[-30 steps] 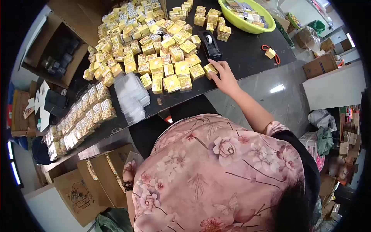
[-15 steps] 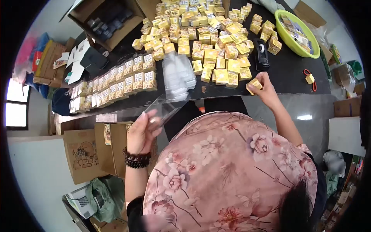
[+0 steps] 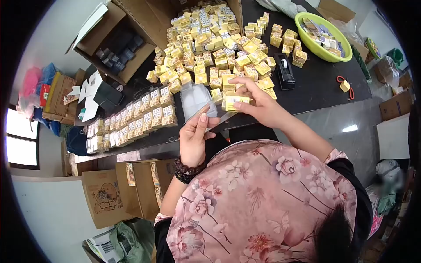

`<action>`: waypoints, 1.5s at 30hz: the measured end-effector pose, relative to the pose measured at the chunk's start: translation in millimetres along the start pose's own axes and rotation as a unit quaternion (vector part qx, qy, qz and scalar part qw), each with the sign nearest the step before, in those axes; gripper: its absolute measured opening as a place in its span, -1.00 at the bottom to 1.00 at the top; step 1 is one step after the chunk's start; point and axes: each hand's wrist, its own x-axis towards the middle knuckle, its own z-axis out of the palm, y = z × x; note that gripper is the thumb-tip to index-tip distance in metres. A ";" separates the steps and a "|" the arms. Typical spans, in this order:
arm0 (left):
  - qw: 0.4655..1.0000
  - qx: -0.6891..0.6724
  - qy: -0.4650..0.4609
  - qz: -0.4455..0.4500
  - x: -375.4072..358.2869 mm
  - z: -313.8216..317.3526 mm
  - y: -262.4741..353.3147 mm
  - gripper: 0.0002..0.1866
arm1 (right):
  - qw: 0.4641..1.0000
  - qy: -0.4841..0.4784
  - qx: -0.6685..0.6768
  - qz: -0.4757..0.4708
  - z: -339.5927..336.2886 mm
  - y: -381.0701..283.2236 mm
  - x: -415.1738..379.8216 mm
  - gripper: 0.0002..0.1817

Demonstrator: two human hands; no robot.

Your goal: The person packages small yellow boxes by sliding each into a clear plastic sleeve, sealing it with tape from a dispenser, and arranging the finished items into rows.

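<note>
My left hand pinches a clear plastic sleeve between thumb and fingers, above the table's front edge. Held in my right hand is a small yellow box, thumb on its near face and fingers around the far side. That box is right at the end of the sleeve facing it. Just beyond my left hand lies a stack of clear sleeves on the black table. Loose yellow boxes spread out behind my right hand.
Two rows of upright boxes line the table's left front. A black tape dispenser stands right of the pile, near a yellow-green basket of packs. Red-handled scissors lie at the right. Open cardboard cartons stand at the back.
My right hand has carried the yellow box leftward to the sleeve. My left hand has moved right and up with the sleeve, and the two hands are now close together.
</note>
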 end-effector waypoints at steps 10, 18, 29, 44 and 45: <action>0.998 0.031 -0.001 0.059 3.5 9.6 -5.4 -0.55 | 0.962 0.190 0.177 -0.089 15.6 20.6 -2.6 -0.64; 0.990 0.060 -0.008 0.127 4.5 10.6 -10.8 -0.56 | 0.994 0.097 0.041 -0.025 11.1 7.9 -12.9 -0.62; 0.978 0.085 -0.058 0.181 11.4 16.8 -11.1 -0.50 | 0.990 0.123 -0.018 -0.062 24.8 23.7 -3.0 -0.65; 0.969 0.196 -0.143 -0.035 7.4 -48.2 -4.3 -0.61 | 0.982 0.095 0.156 -0.055 5.2 35.2 9.8 -0.44; 0.977 0.158 -0.113 0.090 10.0 -37.3 -10.4 -0.55 | 0.980 0.068 0.184 -0.024 6.7 32.3 6.7 -0.47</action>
